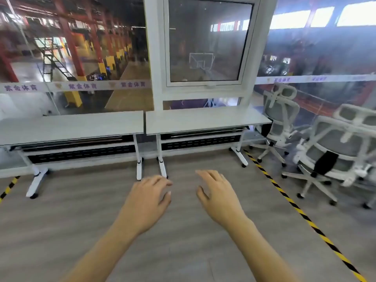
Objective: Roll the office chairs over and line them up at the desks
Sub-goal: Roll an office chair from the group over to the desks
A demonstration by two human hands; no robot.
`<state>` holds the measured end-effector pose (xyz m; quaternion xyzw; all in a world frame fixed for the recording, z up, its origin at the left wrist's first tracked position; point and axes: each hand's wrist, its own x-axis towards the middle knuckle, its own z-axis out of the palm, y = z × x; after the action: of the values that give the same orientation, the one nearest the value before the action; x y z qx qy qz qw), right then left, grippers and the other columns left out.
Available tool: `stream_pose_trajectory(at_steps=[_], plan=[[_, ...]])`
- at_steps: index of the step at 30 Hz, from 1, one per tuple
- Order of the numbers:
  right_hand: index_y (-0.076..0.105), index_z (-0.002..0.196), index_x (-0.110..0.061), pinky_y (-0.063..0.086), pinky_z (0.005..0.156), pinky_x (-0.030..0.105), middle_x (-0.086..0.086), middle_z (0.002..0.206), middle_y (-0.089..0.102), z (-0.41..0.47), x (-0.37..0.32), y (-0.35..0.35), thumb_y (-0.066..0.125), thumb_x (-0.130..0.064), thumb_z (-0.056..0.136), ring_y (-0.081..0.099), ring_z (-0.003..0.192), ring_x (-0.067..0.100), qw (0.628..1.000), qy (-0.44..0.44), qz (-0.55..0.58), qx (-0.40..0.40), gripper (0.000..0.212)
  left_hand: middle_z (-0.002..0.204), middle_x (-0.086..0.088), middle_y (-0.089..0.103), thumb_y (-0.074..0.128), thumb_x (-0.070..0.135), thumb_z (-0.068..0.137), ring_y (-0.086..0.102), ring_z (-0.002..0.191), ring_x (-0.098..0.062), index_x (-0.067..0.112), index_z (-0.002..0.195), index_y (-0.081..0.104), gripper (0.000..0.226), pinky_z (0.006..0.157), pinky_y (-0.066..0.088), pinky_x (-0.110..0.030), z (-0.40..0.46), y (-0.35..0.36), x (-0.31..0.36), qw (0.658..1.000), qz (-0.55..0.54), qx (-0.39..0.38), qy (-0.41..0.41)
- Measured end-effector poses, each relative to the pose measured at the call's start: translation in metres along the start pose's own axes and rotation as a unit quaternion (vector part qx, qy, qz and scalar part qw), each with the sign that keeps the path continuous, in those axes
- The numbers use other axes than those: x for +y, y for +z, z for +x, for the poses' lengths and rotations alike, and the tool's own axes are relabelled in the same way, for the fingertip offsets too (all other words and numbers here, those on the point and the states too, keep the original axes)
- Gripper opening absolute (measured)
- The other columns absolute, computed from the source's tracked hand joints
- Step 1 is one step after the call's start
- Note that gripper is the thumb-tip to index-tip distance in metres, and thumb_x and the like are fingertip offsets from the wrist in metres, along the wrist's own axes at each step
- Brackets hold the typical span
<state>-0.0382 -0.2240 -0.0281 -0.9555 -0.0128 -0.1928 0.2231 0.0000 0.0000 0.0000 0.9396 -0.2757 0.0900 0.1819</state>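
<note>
Both hands out front over bare floor, palms down, fingers loosely spread and holding nothing: left hand [149, 197] and right hand [218, 193] a little apart, touching neither desk nor chair. Probably held so in readiness, between reaches, with no chair yet taken. Straight ahead, two white desks end to end under the window [205, 40]: left desk [71, 127] and right desk [203, 120], tops bare, legs on castors, no chair drawn up to either. Off to the right, beyond the yellow-and-black floor tape [295, 204], two white mesh office chairs parked close together near the glass wall: nearer chair [333, 151] with its back toward the camera, farther chair [281, 115] just behind it and beside the end of the right desk. Likely stored there out of the way, so the whole job still to do. No containers visible anywhere; slotted trays under the desks too dark to tell contents.
</note>
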Motion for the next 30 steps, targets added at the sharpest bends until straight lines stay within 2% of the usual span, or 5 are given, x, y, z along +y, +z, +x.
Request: stream_pose_trajectory(at_steps=[4, 6, 10, 20, 30], plan=[[0.054, 0.138, -0.023, 0.044, 0.097, 0.035, -0.004, 0.135, 0.055, -0.031, 0.042, -0.013, 0.058, -0.028, 0.093, 0.052, 0.118, 0.023, 0.996, 0.066, -0.058, 0.028, 0.045, 0.131, 0.008, 0.059, 0.033, 0.047, 0.092, 0.054, 0.121, -0.017, 0.028, 0.123, 0.062, 0.046, 0.099, 0.040, -0.040, 0.023, 0.036, 0.035, 0.997, 0.012, -0.028, 0.065], [0.054, 0.137, -0.023, 0.045, 0.095, 0.036, -0.003, 0.134, 0.056, -0.059, 0.067, -0.019, 0.058, -0.030, 0.092, 0.053, 0.117, 0.024, 0.991, 0.107, -0.078, 0.032, 0.046, 0.130, 0.006, 0.060, 0.032, 0.047, 0.090, 0.056, 0.119, -0.019, 0.028, 0.121, 0.063, 0.048, 0.095, 0.040, -0.040, 0.028, 0.061, 0.059, 0.994, 0.004, -0.039, 0.104], [0.050, 0.139, -0.024, 0.043, 0.101, 0.037, -0.002, 0.136, 0.054, -0.112, 0.116, -0.044, 0.057, -0.036, 0.094, 0.051, 0.121, 0.024, 0.973, 0.190, -0.128, 0.034, 0.047, 0.127, 0.003, 0.062, 0.033, 0.047, 0.088, 0.058, 0.115, -0.022, 0.025, 0.118, 0.066, 0.049, 0.094, 0.042, -0.041, 0.039, 0.107, 0.114, 0.985, -0.020, -0.063, 0.158], [0.053, 0.138, -0.024, 0.038, 0.104, 0.041, 0.002, 0.137, 0.054, -0.247, 0.261, -0.155, 0.057, -0.042, 0.096, 0.052, 0.123, 0.025, 0.899, 0.388, -0.166, 0.114, 0.046, 0.117, 0.006, 0.060, 0.036, 0.047, 0.088, 0.054, 0.111, -0.019, 0.028, 0.112, 0.065, 0.042, 0.091, 0.041, -0.039, 0.068, 0.219, 0.336, 0.940, -0.072, -0.129, 0.309], [0.054, 0.136, -0.027, 0.038, 0.100, 0.039, -0.002, 0.125, 0.055, -0.328, 0.417, -0.254, 0.057, -0.040, 0.094, 0.054, 0.111, 0.022, 0.837, 0.498, -0.163, 0.155, 0.044, 0.117, 0.006, 0.060, 0.035, 0.047, 0.089, 0.054, 0.112, -0.019, 0.029, 0.112, 0.064, 0.041, 0.094, 0.040, -0.038, 0.110, 0.312, 0.538, 0.892, -0.097, -0.179, 0.404]])
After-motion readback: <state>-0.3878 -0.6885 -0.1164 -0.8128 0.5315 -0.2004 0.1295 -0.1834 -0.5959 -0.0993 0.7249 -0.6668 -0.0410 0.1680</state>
